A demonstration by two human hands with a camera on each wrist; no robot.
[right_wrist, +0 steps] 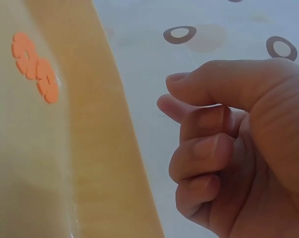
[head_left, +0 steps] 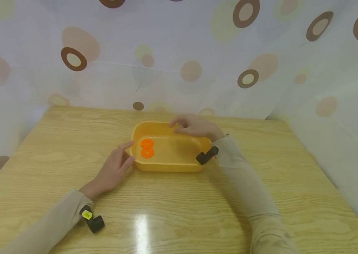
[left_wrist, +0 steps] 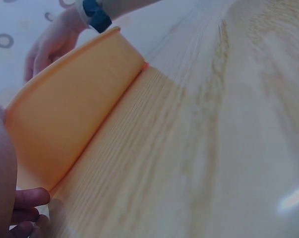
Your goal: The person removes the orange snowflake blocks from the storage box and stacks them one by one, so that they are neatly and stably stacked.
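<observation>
A yellow-orange rectangular basin (head_left: 179, 165) with rounded corners stands on the table. Two flat orange flower-shaped pieces (head_left: 147, 152) lie touching each other inside it, near its left end. My left hand (head_left: 110, 173) is at that end, thumb and index finger spread at the rim; the left wrist view has the fingers low beside the basin's outer wall (left_wrist: 75, 109). Above the far rim hovers my right hand (head_left: 196, 126). In the right wrist view its fingers (right_wrist: 204, 148) are loosely curled with nothing between them, beside the basin's wall (right_wrist: 109, 148).
The wooden table (head_left: 166, 204) carries the basin near its back edge. A patterned curtain (head_left: 166, 53) hangs behind and along both sides. A small orange-red bit (left_wrist: 147, 65) shows at the basin's right end, mostly hidden. Black wrist cameras (head_left: 96, 224) sit on both sleeves.
</observation>
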